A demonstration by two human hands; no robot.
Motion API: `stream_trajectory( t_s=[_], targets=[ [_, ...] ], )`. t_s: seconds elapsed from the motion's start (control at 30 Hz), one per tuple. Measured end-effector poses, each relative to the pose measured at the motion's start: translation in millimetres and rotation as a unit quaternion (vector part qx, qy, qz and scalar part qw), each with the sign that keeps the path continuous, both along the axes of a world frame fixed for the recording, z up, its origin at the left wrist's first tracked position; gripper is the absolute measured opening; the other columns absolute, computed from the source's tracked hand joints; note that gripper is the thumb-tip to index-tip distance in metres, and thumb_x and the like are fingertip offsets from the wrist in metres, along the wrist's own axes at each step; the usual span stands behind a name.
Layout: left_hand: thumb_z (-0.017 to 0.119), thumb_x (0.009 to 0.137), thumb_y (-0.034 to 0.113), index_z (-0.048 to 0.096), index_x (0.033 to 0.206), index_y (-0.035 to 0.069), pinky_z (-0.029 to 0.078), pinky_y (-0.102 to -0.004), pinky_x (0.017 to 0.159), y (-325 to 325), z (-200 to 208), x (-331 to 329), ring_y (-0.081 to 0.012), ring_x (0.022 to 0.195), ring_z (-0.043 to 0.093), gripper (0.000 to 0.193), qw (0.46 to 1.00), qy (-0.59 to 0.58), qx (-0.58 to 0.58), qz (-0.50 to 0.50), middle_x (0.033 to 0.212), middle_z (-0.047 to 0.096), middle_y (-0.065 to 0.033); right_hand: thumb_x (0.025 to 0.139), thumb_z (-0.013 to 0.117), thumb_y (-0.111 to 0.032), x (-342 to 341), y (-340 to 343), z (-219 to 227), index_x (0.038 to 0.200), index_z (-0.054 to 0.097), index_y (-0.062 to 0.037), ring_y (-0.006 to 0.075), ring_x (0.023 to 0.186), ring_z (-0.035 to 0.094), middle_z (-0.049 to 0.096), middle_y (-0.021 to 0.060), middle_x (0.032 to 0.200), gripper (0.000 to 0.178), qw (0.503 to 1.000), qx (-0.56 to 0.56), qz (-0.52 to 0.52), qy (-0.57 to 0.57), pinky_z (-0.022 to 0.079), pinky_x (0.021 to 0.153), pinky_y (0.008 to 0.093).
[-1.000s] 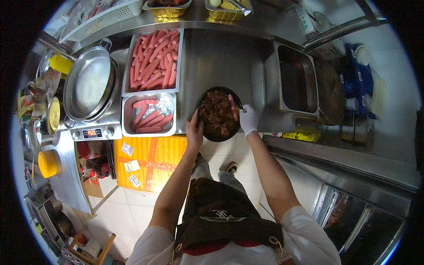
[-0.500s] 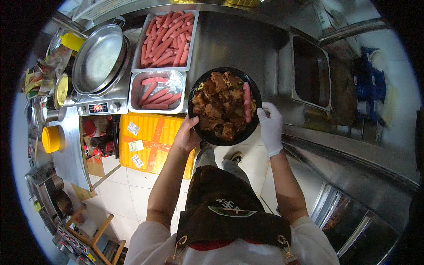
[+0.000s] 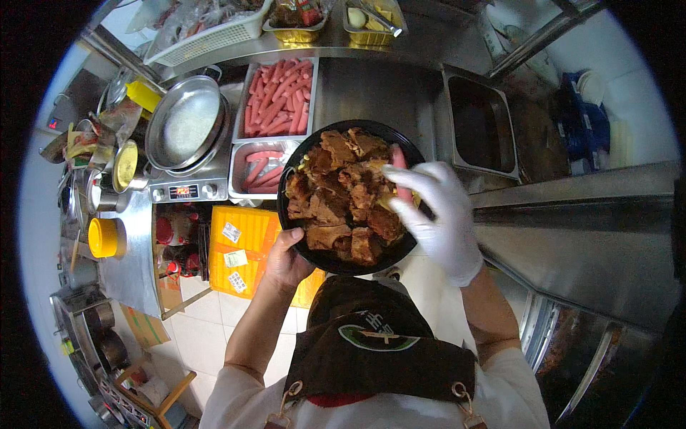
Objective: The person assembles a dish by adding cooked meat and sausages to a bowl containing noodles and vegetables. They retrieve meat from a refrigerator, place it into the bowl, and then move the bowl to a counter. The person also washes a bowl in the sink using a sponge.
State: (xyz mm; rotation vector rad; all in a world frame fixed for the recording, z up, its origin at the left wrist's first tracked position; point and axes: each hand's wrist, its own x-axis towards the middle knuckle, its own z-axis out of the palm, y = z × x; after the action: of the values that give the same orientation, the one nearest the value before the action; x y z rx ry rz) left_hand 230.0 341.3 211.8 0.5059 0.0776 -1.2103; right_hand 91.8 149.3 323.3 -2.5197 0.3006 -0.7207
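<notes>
My bare left hand (image 3: 289, 259) grips the lower left rim of a round black bowl (image 3: 284, 225), thumb on top. Chunks of browned, sauced meat (image 3: 330, 204) fill the bowl, with a few pale yellow bits at its edge. Along the bowl's right side lies a pink sausage (image 3: 399, 156), partly covered by fingers. My right hand (image 3: 443, 218), in a thin white glove, reaches over that side. Its finger and thumb are apart, at the sausage, slightly blurred; whether they press on it is unclear.
Pink sausages fill a deep metal tray (image 3: 312, 107); a smaller metal tray (image 3: 236, 171) holds several more. A wide pan (image 3: 184, 121) sits on an induction cooker (image 3: 187, 191) at left. At right is a dark rectangular metal basin (image 3: 486, 129). A yellow taped box (image 3: 246, 247) lies below the counter.
My right hand has left the bowl's right rim and moved over the sausage. The bowl has come nearer and lower, still in my left hand. The view has shifted, showing more of the back shelf.
</notes>
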Motion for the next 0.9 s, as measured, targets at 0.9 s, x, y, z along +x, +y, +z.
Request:
stream_trajectory(
  t_s=[0.9],
  targets=[
    [0.06,0.078,0.009,0.032,0.134,0.006,0.032,-0.045,0.104,28.4,43.9,-34.9,-0.0298,0.122,0.042,0.063,0.996,-0.037,-0.066,0.036,0.132,0.042,-0.0129,0.082,0.059,-0.008,12.6,51.6,29.0,0.1,0.059,-0.0031,0.0082,0.065,0.052,0.058,0.0012,0.086,0.018,0.953,0.296,0.064,0.019,0.046,0.062,0.0237]
  ],
)
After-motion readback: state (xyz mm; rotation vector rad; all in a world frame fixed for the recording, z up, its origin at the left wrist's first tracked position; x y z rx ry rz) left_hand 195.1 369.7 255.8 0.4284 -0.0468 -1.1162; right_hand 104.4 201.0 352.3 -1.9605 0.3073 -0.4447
